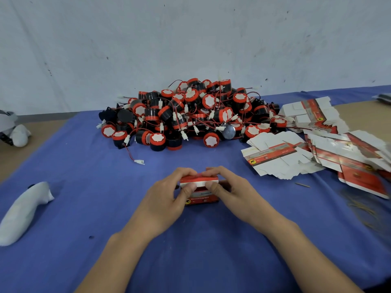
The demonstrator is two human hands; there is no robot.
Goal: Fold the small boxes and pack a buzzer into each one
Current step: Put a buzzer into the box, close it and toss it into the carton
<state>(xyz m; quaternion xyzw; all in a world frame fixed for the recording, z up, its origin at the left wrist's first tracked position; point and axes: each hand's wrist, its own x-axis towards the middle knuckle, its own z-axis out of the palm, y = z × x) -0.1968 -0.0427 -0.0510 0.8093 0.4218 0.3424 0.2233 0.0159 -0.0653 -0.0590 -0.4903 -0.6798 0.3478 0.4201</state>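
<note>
Now closing a small box (200,188).
Left hand (169,193) and right hand (228,189) both pinch it; next, probably, tucking the lid flap.

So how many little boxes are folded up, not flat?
1. The folded box is at the middle of the blue cloth, held between the left hand and right hand. The flat boxes lie at the right; the buzzer pile could hide more.

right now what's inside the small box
The inside of the small box is hidden: its red top flap, the left hand and the right hand cover it. Contents cannot be seen.
</note>
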